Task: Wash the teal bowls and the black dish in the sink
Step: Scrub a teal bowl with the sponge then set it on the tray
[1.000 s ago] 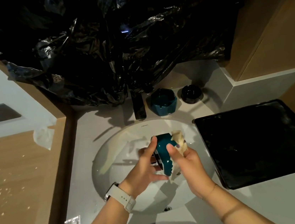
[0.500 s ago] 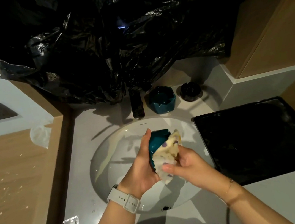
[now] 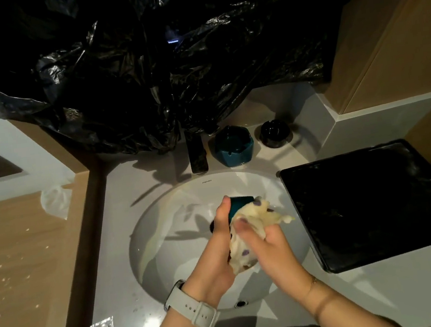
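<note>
Over the white sink (image 3: 164, 240), the left hand (image 3: 217, 250) grips a teal bowl (image 3: 238, 204), fingers curled round it, while the right hand (image 3: 271, 249) pinches a cream cloth (image 3: 254, 221) against it. Compared with half a second earlier, the cloth now covers more of the bowl, leaving only its upper edge visible. A second teal bowl (image 3: 234, 147) and the black dish (image 3: 275, 132) stand on the worktop (image 3: 388, 294) behind the basin, beside the faucet (image 3: 197, 154).

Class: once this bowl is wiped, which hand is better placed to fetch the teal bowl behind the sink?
Probably the right hand: it holds only the cloth. The left hand grips the bowl. The second bowl sits back right of the tap.
</note>
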The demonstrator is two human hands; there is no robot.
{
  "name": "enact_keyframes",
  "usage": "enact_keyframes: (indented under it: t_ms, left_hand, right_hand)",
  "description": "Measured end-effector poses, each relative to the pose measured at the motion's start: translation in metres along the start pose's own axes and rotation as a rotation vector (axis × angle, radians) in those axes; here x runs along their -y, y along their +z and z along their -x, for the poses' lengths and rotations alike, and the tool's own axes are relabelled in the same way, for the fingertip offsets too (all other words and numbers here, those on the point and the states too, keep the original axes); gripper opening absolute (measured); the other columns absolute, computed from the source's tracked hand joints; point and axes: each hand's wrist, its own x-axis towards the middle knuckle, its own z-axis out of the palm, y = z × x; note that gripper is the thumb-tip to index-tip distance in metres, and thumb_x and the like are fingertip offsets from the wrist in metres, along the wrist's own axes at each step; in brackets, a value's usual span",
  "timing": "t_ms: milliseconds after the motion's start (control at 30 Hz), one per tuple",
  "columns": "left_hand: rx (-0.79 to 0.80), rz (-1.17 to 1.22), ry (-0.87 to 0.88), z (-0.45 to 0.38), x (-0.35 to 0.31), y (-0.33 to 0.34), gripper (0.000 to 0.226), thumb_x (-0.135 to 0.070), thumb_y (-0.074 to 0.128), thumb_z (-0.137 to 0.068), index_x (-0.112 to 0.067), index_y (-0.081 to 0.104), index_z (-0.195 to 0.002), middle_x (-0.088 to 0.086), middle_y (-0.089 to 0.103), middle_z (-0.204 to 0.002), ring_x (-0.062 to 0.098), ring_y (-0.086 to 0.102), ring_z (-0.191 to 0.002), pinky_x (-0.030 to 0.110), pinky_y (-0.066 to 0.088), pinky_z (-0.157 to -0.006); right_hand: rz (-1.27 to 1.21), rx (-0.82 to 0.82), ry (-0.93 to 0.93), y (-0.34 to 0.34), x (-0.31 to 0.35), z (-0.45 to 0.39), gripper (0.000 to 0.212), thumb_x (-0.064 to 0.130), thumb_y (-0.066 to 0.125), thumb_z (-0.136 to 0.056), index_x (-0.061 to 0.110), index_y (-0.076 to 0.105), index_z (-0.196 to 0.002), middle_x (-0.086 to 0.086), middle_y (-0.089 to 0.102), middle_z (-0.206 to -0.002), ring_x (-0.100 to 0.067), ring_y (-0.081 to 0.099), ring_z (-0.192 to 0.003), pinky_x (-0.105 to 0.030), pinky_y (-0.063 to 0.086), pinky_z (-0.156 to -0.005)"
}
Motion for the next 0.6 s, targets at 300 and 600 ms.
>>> enact_keyframes:
  t_ms: [300,600]
  left_hand:
    - [-0.102,-0.3,0.241,0.002,0.02,0.001,0.071,-0.086,0.043,-0.078,-0.048,0.044,-0.137,-0.005,0.062,-0.133,0.011,0.06,-0.121,0.038,0.047,-0.104]
    - [-0.057,-0.109,0.172,0.013,0.0,-0.003,0.059,-0.081,0.031,-0.085,-0.047,0.065,-0.12,0.0,0.062,-0.135,0.02,0.061,-0.123,0.036,0.053,-0.094]
  right_hand:
    - [-0.168,-0.094,0.2,0.0,0.005,-0.006,0.02,0.035,0.061,-0.09,0.02,0.069,-0.1,-0.004,0.076,-0.094,-0.018,0.072,-0.092,-0.032,0.055,-0.081]
    - [-0.08,-0.072,0.106,0.001,0.012,-0.001,0.013,0.029,0.063,-0.09,0.024,0.074,-0.085,-0.003,0.075,-0.08,-0.019,0.071,-0.076,-0.031,0.056,-0.067]
